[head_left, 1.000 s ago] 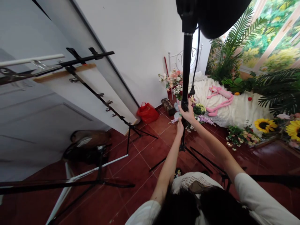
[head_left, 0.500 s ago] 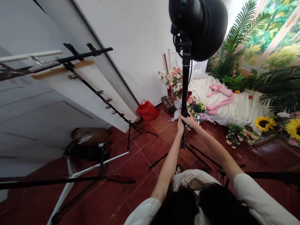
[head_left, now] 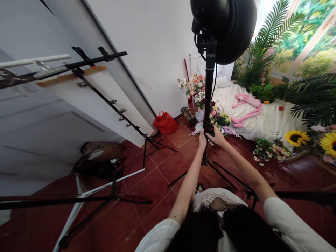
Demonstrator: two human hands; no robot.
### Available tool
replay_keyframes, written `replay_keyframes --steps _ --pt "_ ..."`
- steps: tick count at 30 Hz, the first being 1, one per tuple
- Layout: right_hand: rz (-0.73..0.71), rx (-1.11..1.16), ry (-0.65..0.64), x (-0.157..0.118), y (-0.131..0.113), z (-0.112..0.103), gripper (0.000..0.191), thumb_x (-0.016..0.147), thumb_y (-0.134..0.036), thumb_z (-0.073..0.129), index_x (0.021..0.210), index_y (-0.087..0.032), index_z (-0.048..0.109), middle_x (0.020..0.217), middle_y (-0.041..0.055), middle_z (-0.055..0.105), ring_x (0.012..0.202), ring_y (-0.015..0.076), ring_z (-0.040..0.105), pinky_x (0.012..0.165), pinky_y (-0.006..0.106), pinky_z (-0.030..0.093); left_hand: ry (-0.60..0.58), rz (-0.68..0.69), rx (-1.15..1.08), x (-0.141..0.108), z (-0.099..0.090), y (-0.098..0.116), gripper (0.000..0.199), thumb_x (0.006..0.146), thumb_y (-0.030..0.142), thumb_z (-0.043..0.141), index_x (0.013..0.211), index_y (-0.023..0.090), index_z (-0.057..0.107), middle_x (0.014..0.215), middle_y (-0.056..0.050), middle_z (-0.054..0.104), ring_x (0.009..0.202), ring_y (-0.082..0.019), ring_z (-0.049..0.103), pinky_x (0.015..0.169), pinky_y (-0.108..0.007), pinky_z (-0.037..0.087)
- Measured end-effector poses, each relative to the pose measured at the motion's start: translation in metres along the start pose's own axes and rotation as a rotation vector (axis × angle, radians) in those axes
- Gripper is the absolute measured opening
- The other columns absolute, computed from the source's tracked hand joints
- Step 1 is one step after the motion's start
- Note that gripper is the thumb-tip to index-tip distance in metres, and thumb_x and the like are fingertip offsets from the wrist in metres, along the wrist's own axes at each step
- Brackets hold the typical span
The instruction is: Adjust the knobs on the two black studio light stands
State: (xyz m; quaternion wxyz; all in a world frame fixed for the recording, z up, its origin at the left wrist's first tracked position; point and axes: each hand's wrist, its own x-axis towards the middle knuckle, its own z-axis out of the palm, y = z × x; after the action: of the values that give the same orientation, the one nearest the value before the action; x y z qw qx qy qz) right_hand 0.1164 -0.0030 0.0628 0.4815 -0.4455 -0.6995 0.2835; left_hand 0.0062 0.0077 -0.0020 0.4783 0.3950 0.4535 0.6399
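A black studio light (head_left: 225, 29) with a round housing sits on top of an upright black light stand (head_left: 208, 92) in front of me. My left hand (head_left: 202, 141) is wrapped round the pole from the left, just below a black clamp collar (head_left: 208, 127). From the right, my right hand (head_left: 216, 137) grips at the collar, with its thumb against the collar's side. Parts of the fingers on both hands are hidden behind the pole. A thin cable (head_left: 214, 82) hangs beside the pole, and the stand's legs (head_left: 222, 174) spread on the floor.
At left stands a black backdrop frame (head_left: 105, 98) with clips and a white board. A red plastic bag (head_left: 165, 122) lies by the wall. Behind the stand are artificial flowers (head_left: 198, 85) and a pink plush toy (head_left: 248, 105) on white fabric. Another dark pole (head_left: 296, 196) runs at right.
My right hand has shifted slightly down and right around the clamp collar. My left hand still holds the pole, a little lower. The studio light sits slightly higher in view.
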Motion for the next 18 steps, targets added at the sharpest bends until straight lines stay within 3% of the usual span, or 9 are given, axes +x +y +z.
replay_keyframes --steps 5,11,14,18 --pt "-0.058 -0.106 -0.082 -0.018 0.016 -0.010 0.040 0.083 -0.035 0.063 0.121 -0.021 0.059 0.123 0.0138 0.063 0.121 0.0306 0.055 0.110 0.050 0.039 0.005 0.012 0.060 -0.001 -0.001 0.001 0.063 0.093 0.064 0.032 0.106 0.013 0.067 0.114 -0.013 0.070 0.109 -0.018 0.065 0.105 -0.034 0.044" --pt "-0.157 -0.242 -0.109 -0.020 0.022 -0.004 0.034 0.096 -0.028 0.041 0.125 -0.017 0.055 0.133 0.0159 0.057 0.130 0.0263 0.049 0.112 0.047 0.038 -0.018 -0.018 0.061 -0.001 -0.002 0.000 0.064 0.093 0.064 0.030 0.109 0.015 0.067 0.113 -0.011 0.070 0.113 -0.020 0.063 0.107 -0.036 0.042" --pt "-0.136 -0.276 -0.071 -0.014 0.027 -0.003 0.034 0.098 -0.028 0.035 0.122 -0.016 0.057 0.128 0.0167 0.060 0.123 0.0249 0.054 0.108 0.043 0.041 -0.009 -0.023 0.076 -0.001 -0.002 0.000 0.064 0.094 0.064 0.030 0.110 0.015 0.067 0.116 -0.011 0.069 0.116 -0.021 0.062 0.108 -0.034 0.042" --pt "-0.023 -0.294 -0.080 -0.002 0.033 -0.004 0.034 0.098 -0.031 0.034 0.115 -0.015 0.059 0.105 0.0144 0.067 0.099 0.0245 0.063 0.093 0.039 0.048 0.000 -0.026 0.074 -0.001 -0.001 0.000 0.063 0.095 0.063 0.030 0.111 0.014 0.067 0.118 -0.013 0.069 0.119 -0.022 0.061 0.110 -0.037 0.041"
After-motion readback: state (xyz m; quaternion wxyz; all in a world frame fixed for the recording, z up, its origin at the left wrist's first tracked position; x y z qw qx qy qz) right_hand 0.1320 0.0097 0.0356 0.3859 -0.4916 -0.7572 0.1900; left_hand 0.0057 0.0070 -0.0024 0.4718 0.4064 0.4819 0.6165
